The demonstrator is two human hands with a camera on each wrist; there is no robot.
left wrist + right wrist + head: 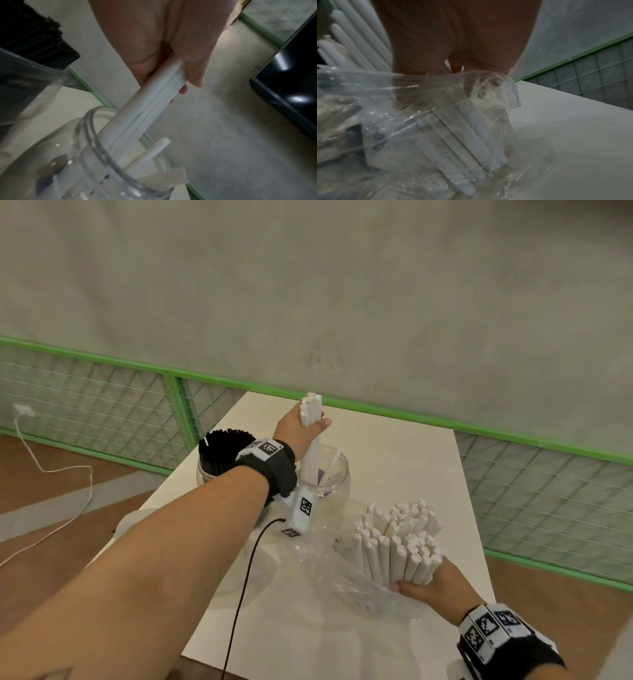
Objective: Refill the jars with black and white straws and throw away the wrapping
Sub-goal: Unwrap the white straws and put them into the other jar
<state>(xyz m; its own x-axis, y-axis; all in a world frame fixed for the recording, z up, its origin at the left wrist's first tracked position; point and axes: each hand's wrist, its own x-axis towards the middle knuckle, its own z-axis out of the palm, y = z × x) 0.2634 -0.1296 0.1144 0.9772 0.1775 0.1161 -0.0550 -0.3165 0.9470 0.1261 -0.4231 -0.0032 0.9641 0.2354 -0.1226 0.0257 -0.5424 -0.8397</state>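
Head view: the left hand [301, 431] grips a small bunch of white straws [311, 419] standing in the clear glass jar [334, 487], beside the jar of black straws [219, 453] on the white worktop [394, 446]; the right hand [433, 585] clasps the big straw bundle [399, 542] above its plastic wrapping [342, 580]. Left wrist view: fingers [193, 65] curl round the bunch, whose lower ends sit inside the jar's mouth. Right wrist view: the right hand's fingers close round the bundle through the crinkled wrapping.

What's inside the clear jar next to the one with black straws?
The clear jar holds a handful of white straws gripped by the left hand, plus one loose white straw. The wrist camera hides its near side.
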